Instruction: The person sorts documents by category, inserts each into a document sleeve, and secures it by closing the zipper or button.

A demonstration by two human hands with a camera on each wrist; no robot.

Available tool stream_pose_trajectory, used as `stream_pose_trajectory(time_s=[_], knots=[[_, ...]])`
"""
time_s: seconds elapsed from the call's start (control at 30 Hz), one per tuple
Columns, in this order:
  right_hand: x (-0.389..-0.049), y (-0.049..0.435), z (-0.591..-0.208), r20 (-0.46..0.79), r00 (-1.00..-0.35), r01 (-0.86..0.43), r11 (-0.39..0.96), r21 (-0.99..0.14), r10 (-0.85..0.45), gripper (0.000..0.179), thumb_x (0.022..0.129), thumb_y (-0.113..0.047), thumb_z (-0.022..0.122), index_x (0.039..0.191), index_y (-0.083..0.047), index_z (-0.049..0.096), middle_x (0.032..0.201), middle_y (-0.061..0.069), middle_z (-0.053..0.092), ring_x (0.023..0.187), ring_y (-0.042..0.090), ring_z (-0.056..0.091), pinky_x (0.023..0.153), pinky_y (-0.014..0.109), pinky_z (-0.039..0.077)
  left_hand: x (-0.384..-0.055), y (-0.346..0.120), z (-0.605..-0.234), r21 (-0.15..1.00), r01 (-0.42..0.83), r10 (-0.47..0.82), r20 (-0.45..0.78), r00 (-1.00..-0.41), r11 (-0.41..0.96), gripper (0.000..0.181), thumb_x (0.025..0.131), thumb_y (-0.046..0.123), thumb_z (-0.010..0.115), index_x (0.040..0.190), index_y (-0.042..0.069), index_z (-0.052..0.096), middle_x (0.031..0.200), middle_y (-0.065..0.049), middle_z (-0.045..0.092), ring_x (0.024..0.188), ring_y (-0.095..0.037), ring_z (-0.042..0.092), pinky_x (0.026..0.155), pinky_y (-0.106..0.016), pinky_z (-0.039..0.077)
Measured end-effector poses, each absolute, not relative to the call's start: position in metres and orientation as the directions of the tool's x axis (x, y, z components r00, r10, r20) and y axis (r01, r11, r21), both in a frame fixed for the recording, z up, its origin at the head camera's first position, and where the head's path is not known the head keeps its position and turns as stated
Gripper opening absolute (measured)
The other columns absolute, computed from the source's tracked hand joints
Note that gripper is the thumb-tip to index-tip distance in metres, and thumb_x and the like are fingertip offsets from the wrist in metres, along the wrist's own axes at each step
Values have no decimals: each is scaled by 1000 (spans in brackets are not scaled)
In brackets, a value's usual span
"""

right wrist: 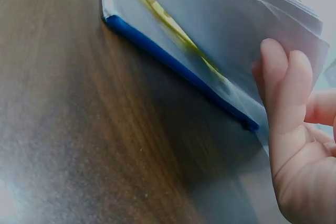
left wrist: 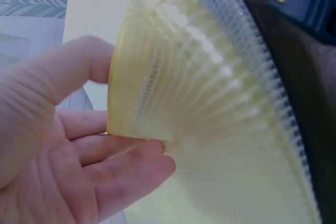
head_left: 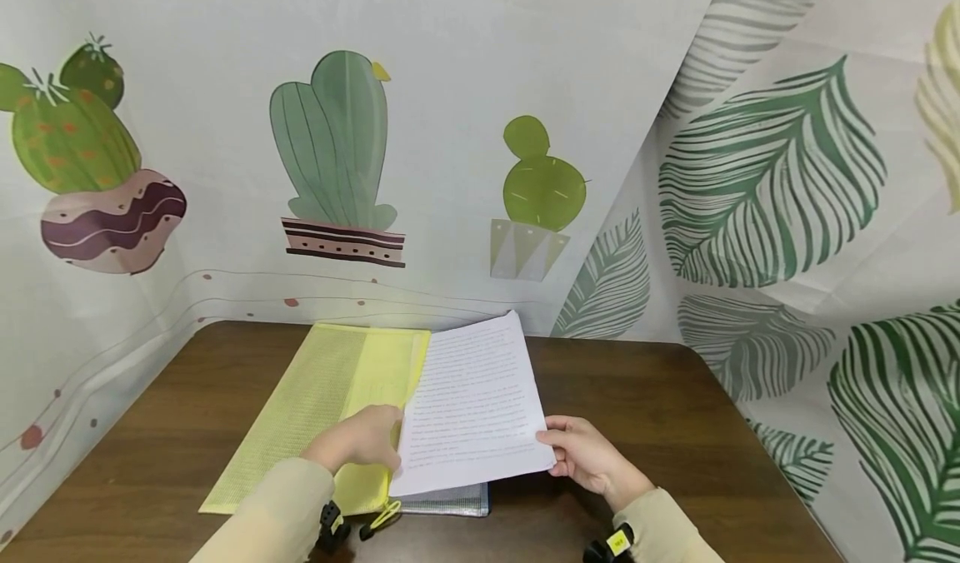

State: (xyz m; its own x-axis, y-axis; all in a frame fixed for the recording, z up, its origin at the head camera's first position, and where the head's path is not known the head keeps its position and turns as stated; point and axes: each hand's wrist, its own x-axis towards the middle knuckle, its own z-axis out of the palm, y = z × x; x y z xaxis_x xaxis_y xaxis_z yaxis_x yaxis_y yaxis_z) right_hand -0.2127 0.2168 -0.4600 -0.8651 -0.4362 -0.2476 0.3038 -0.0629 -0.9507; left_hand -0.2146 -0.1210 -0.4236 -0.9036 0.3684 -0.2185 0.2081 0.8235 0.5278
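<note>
My left hand (head_left: 365, 438) pinches the open edge of a yellow mesh zip pouch (head_left: 315, 405) between thumb and fingers; in the left wrist view the pouch's translucent edge (left wrist: 136, 98) bends at the fingertips. White printed sheets (head_left: 476, 413) lie slanted, their left side along the pouch opening. At their lower right corner, my right hand (head_left: 588, 459) pinches the sheets, thumb on top and fingers beneath. Several layers of paper (right wrist: 236, 35) show in the right wrist view, raised off the table on that side. Under them is a second mesh pouch with blue edging (right wrist: 173, 72).
A yellow cord pull with a black end (head_left: 378, 523) hangs from the yellow pouch's near corner. The brown wooden table (head_left: 637, 396) runs back to a fabric backdrop (head_left: 450, 130) printed with cacti and leaves.
</note>
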Motion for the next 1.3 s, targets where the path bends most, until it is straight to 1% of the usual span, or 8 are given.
stream_pose_trajectory(time_s=[0.2,0.5,0.73,0.87,0.97,1.1,1.2,1.3], knots=[[-214,216,-458,-241,-866,319,-111,-941,-437,30,94,-8,54,119,7,51,88,3,73,69,9,69,52,17,52,-212,-125,-418,575,240,449,-253,-857,782,69,51,5,81,116,6,58,114,-6,62,102,-24,56,95,-51,44],[-209,201,-464,-237,-877,292,-71,-954,-418,37,93,-11,56,122,11,49,89,5,73,71,13,70,53,21,54,-213,-126,-418,615,295,525,-232,-819,731,62,50,4,76,108,4,55,95,-5,59,86,-20,52,85,-43,46],[-209,199,-468,-241,-893,260,2,-966,-379,42,92,-15,59,123,12,49,90,7,72,72,16,70,57,27,56,-212,-125,-419,580,213,401,-217,-890,787,64,71,1,64,133,-3,47,133,-19,53,120,-34,51,100,-50,40],[-213,198,-472,-253,-912,248,56,-967,-323,47,90,-14,61,126,13,48,91,9,72,75,19,70,63,34,58,-214,-123,-423,580,176,335,-180,-925,796,63,79,-1,58,139,-4,39,130,-21,55,90,-25,57,74,-37,46],[-220,194,-475,-254,-939,235,105,-966,-231,48,90,-13,60,128,14,47,89,9,71,73,18,69,62,35,58,-215,-120,-426,574,152,296,-166,-941,804,65,80,0,58,141,-4,36,118,-22,60,61,-18,48,54,-30,40],[-232,189,-476,-241,-967,225,173,-959,-79,42,89,-12,60,123,12,53,81,8,70,65,15,66,57,32,57,-218,-116,-429,551,125,245,-148,-958,825,56,83,4,56,136,-9,41,116,-24,61,56,-16,47,48,-27,39],[-241,186,-475,-231,-973,224,217,-950,-4,34,88,-11,61,115,10,60,76,8,69,60,13,64,54,30,56,-220,-113,-431,533,104,195,-117,-974,840,42,85,7,57,122,-11,53,109,-22,63,59,-16,49,50,-26,39],[-247,184,-474,-213,-976,215,258,-942,36,29,87,-9,62,109,9,63,73,9,68,58,14,64,52,29,55,-222,-110,-432,522,58,126,-95,-987,851,13,84,8,56,88,-3,62,76,-9,59,50,-12,41,44,-22,33]])
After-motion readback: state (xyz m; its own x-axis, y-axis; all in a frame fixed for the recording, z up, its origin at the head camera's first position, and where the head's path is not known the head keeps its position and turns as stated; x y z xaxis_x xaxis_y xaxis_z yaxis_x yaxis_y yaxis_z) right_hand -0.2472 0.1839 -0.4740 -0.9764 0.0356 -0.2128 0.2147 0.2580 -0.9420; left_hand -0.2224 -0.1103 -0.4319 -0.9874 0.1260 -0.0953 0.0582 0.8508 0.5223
